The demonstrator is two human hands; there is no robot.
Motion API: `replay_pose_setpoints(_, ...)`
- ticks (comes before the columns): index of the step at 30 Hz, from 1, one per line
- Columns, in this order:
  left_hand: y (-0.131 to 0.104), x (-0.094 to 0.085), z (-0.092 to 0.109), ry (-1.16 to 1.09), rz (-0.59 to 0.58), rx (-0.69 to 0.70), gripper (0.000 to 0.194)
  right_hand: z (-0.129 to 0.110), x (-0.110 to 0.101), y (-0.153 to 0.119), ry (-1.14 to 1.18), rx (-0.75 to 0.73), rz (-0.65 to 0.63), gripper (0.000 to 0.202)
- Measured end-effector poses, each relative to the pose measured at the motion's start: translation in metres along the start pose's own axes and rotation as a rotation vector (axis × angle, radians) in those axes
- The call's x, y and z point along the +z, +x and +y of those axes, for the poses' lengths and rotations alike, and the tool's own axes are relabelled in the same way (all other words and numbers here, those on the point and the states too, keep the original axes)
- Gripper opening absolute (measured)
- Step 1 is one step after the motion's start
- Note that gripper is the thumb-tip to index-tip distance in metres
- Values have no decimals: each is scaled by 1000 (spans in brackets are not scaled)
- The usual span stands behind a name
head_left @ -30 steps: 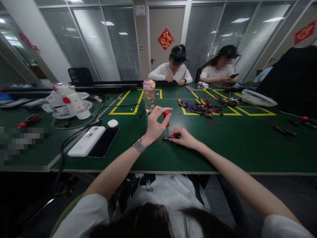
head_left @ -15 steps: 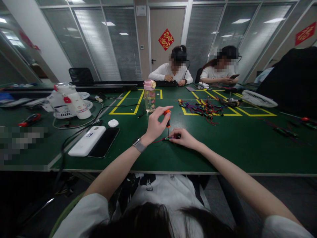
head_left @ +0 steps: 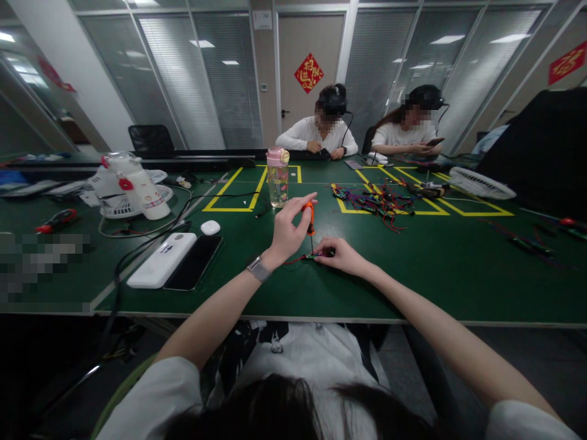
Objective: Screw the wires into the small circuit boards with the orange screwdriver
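Centre frame, left hand [head_left: 288, 231] pinches stiff-looking screwdriver [head_left: 312, 228]; right hand [head_left: 342, 255] grips circuit board [head_left: 309, 256], likely light, fragile, best held by edges; tip contact unclear.

Beyond the far edge of the green worktop [head_left: 458, 269], which is marked with yellow lines [head_left: 229, 210], runs a wall of glass panels [head_left: 233, 91] with slatted blinds, broken by a pale door [head_left: 290, 91] bearing a red diamond poster [head_left: 309, 73]. A black chair [head_left: 150, 139] stands behind that edge toward its left end, a whitish pillar [head_left: 80, 67] rises past the far left corner, and another red poster [head_left: 567, 63] hangs past the far right one. Rectangular lights [head_left: 202, 43] glow in the glass, and grey floor [head_left: 394, 351] shows below the near edge.
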State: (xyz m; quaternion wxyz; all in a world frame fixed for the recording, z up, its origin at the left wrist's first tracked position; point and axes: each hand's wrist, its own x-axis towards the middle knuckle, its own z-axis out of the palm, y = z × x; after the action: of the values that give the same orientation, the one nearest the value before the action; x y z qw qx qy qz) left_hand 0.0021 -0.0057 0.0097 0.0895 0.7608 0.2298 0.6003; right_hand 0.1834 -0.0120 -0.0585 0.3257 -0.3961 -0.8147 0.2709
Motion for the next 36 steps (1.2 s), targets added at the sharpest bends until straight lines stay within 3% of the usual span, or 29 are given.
replay_pose_setpoints(7, 0, 1, 1, 58, 53, 10, 15, -1, -1, 0, -4, -2, -3, 14)
replay_pose_setpoints(14, -3, 2, 0, -52, -69, -27, 33, -1, -1, 0, -8, 10, -6, 13)
replay_pose_setpoints(23, -2, 3, 0, 77, 87, 12, 23, -1, 0, 0, -5, 2, -7, 13)
replay_pose_setpoints(31, -3, 2, 1, 13, -21, -8, 31, -2, 0, 0, 2, 6, 1, 13)
replay_pose_setpoints(36, -2, 2, 3, 63, 34, 11, 21, -4, -1, 0, -7, 6, 3, 12)
